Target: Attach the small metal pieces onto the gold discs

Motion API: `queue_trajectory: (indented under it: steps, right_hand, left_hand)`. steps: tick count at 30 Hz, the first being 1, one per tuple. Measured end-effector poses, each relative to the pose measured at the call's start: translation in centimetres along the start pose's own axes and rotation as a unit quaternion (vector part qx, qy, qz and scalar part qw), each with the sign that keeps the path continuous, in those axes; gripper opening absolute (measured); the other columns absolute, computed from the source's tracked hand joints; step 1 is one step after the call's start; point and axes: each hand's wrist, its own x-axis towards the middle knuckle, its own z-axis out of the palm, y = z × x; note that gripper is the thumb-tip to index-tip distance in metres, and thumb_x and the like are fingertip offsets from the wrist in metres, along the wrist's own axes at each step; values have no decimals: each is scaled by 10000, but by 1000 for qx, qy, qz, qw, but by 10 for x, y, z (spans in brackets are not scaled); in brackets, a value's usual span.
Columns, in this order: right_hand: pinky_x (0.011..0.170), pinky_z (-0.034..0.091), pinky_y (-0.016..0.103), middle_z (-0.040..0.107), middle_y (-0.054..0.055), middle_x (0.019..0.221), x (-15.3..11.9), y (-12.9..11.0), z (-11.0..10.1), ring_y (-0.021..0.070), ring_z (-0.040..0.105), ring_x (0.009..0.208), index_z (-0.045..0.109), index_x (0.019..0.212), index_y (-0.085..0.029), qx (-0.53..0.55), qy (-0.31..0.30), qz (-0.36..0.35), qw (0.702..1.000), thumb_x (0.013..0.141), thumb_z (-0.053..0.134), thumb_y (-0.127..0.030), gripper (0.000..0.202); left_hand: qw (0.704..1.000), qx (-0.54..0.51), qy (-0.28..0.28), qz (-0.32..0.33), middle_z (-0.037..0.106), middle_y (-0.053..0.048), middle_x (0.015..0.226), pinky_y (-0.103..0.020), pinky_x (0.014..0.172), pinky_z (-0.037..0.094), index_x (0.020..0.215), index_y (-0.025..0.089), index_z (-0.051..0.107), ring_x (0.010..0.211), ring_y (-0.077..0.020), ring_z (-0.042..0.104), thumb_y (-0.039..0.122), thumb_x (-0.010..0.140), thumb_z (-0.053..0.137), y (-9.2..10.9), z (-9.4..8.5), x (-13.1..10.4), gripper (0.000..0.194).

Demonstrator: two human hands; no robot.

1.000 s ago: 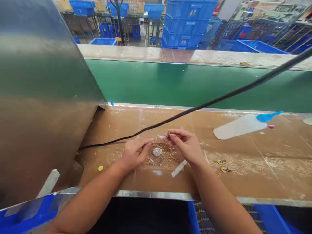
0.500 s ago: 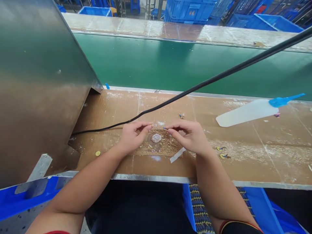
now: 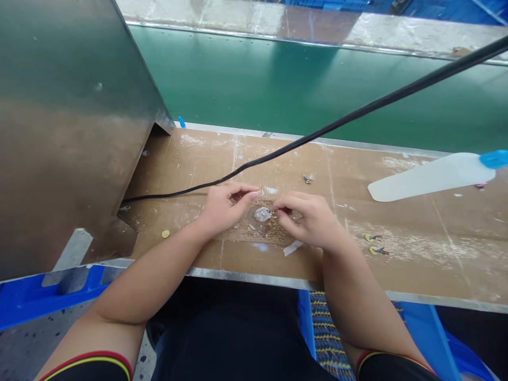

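Thumb and forefinger of my left hand [image 3: 229,207] are pinched on a tiny yellowish piece, just up and left of a round silvery lump [image 3: 262,214] on the cardboard-covered bench. My right hand [image 3: 307,218] pinches something very small and dark at the lump's right edge; its shape is hidden by the fingers. Brown crumbs lie around the lump. A strip of whitish tape [image 3: 292,247] sits below my right hand. One small part [image 3: 307,179] lies beyond it, and a yellow disc [image 3: 165,234] rests to the left.
A black cable [image 3: 286,150] crosses above the bench. At the left stands a large metal housing [image 3: 75,132]. On the right lie a white bottle [image 3: 428,177] and two yellow discs with wires [image 3: 373,250]. Behind runs a green belt [image 3: 238,84]; below is a blue crate [image 3: 426,333].
The head view has tilted down and shifted a little left. My right hand has lowered its small piece from above the silvery lump to the lump's right edge. My left hand keeps its pinch.
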Motion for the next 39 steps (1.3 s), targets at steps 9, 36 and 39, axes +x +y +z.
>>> queue_trajectory:
  steps: [9,36,39]
  right_hand:
    - [711,464,193,685,-8,888,-1,4,4,82,618,768,677,960,-168,-16,0,0,1000,932,545,-113,145]
    - [747,501,263,683,39,956,-1,5,12,144,640,850,629,1058,-170,-48,18,-4,999,956,506,-129,165]
    - [755,511,271,685,44,954,0,5,15,145,640,851,638,1056,-180,-54,28,-12,998,967,497,-125,175]
  left_hand:
    - [1000,4,-5,-1,774,-24,929,-223,752,562,1009,194,808,810,-112,716,324,928,719,1,-1,-1,176]
    - [1000,-6,1,-15,768,-41,930,-247,732,562,1008,194,806,791,-124,705,373,926,721,3,-1,-1,214]
    - [1000,-13,2,-17,768,-41,931,-244,720,560,1018,193,805,785,-124,705,371,930,717,3,0,-1,217]
